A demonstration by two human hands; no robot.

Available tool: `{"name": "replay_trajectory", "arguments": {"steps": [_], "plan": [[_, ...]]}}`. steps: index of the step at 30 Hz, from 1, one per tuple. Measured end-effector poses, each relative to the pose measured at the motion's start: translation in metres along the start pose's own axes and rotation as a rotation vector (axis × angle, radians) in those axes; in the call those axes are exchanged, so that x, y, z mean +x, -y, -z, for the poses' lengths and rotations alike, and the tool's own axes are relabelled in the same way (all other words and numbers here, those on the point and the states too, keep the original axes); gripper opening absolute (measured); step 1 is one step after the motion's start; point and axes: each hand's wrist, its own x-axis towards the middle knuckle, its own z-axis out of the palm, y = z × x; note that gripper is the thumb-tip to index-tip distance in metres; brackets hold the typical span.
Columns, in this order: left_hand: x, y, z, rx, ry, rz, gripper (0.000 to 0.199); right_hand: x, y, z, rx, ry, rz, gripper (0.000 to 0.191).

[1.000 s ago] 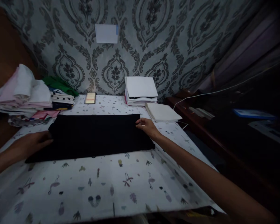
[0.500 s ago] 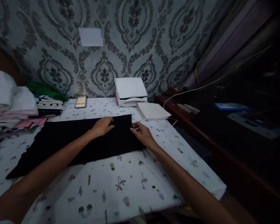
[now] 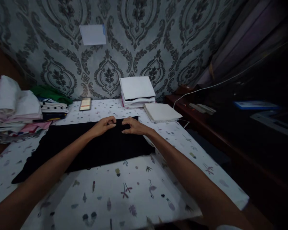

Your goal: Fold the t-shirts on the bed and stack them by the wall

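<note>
A black cloth (image 3: 91, 151), perhaps a folded garment, lies spread on the table, its left edge ragged and slanting. My left hand (image 3: 105, 125) rests over its far middle part, fingers loosely bent and the thumb held apart from them. Facing it, my right hand (image 3: 133, 125) is just above or on the cloth near its far right corner, fingers curved with a gap to the thumb. Dark cloth shows between the two hands, and no fold is visibly pinched. Whether the fingertips press on the fabric is hard to see in the dim light.
The table has a white printed cover (image 3: 110, 198). Folded clothes (image 3: 16, 108) are piled at the left. At the back stand a stack of white folded cloths (image 3: 138, 89), a flat cream folded cloth (image 3: 162, 112) and a small blurred box (image 3: 85, 104). A dark red ledge (image 3: 206, 127) runs along the right.
My right hand has moved left from the cloth's right edge, over the cloth and closer to my left hand. The left fingers have curled a little more. The view has shifted slightly.
</note>
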Motion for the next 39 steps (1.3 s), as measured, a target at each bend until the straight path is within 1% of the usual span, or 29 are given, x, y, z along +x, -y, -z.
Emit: {"name": "replay_trajectory", "arguments": {"steps": [3, 5, 8, 11, 14, 16, 18, 21, 24, 27, 30, 32, 34, 37, 39], "plan": [[-0.003, 0.002, 0.002, 0.02, 0.017, 0.021, 0.026, 0.0, -0.002, 0.012, -0.009, 0.064, -0.02, 0.016], [-0.005, 0.004, 0.005, 0.046, 0.03, 0.028, 0.026, -0.001, -0.002, 0.02, -0.098, 0.088, -0.06, 0.013], [-0.007, 0.007, 0.008, 0.136, 0.04, 0.022, 0.025, -0.005, -0.001, 0.029, -0.278, 0.066, -0.096, 0.021], [-0.006, 0.006, 0.01, 0.276, 0.027, 0.03, 0.026, -0.009, 0.0, 0.028, -0.321, 0.018, -0.06, 0.03], [0.0, 0.0, 0.008, 0.357, 0.033, 0.037, 0.033, -0.011, -0.002, 0.021, -0.171, -0.049, -0.025, 0.042], [0.008, -0.005, 0.004, 0.36, 0.049, 0.034, 0.042, -0.012, -0.004, 0.014, -0.014, -0.138, 0.006, 0.048], [0.018, -0.01, 0.0, 0.327, 0.092, 0.041, 0.048, -0.014, -0.006, 0.008, 0.119, -0.24, 0.029, 0.05], [0.036, -0.015, -0.009, 0.205, 0.198, 0.038, 0.046, -0.02, -0.007, 0.002, 0.267, -0.338, 0.021, 0.049], [0.05, -0.019, -0.018, -0.001, 0.24, 0.048, 0.038, -0.031, -0.004, 0.001, 0.398, -0.386, -0.019, 0.048], [0.053, -0.022, -0.023, -0.21, 0.223, 0.153, 0.032, -0.051, 0.002, 0.003, 0.479, -0.434, -0.138, 0.049], [0.049, -0.022, -0.023, -0.323, 0.198, 0.226, 0.032, -0.079, 0.012, 0.003, 0.473, -0.452, -0.306, 0.042], [0.047, -0.021, -0.022, -0.334, 0.142, 0.219, 0.034, -0.1, 0.023, 0.001, 0.45, -0.466, -0.401, 0.038], [0.047, -0.02, -0.022, -0.327, 0.069, 0.199, 0.036, -0.118, 0.033, -0.004, 0.441, -0.471, -0.463, 0.039], [0.048, -0.019, -0.021, -0.318, -0.002, 0.2, 0.038, -0.137, 0.044, -0.013, 0.428, -0.43, -0.514, 0.043], [0.051, -0.019, -0.021, -0.315, -0.042, 0.192, 0.038, -0.146, 0.045, -0.018, 0.401, -0.405, -0.53, 0.044]]}}
